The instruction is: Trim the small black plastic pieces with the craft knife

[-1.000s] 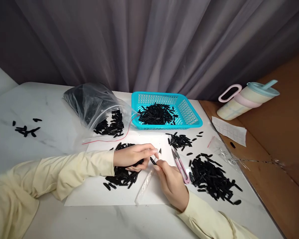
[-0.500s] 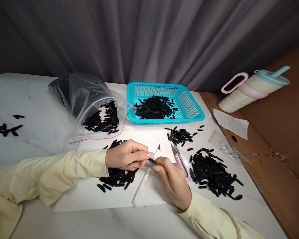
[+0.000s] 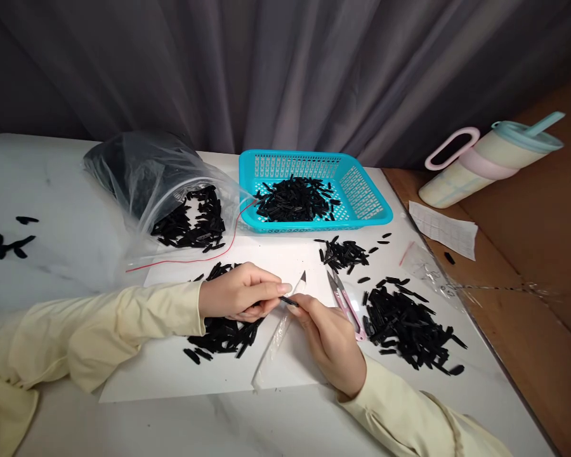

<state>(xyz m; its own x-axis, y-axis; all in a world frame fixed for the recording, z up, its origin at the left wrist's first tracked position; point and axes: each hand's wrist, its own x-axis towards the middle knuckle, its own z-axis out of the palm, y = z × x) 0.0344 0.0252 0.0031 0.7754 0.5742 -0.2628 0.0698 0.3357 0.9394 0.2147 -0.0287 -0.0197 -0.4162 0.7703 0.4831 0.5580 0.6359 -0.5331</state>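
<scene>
Between my two hands is a small black strip [image 3: 288, 301], held at both ends. My left hand [image 3: 243, 292] pinches its left end and my right hand [image 3: 330, 343] pinches the other. Under and around my left hand lies a pile of similar black strips [image 3: 223, 336], partly hidden by it. A white pencil-like stick with a dark tip [image 3: 273, 355], in a clear wrapper, lies on the white paper [image 3: 171, 381] below my hands. Just right of my right hand are pink-handled thread snips [image 3: 345, 304], blades pointing away from me.
A blue basket [image 3: 318, 225] holding black strips stands at the back. Left of it, a clear plastic bag [image 3: 137, 184] spills strips beside a red string [image 3: 190, 261]. More strip piles [image 3: 409, 327] lie to the right, near a tumbler [image 3: 485, 165] and a paper slip [image 3: 442, 228].
My fingers have shifted slightly on the black strip, which has turned a little and moved slightly up and left. The whole view has also shifted slightly.
</scene>
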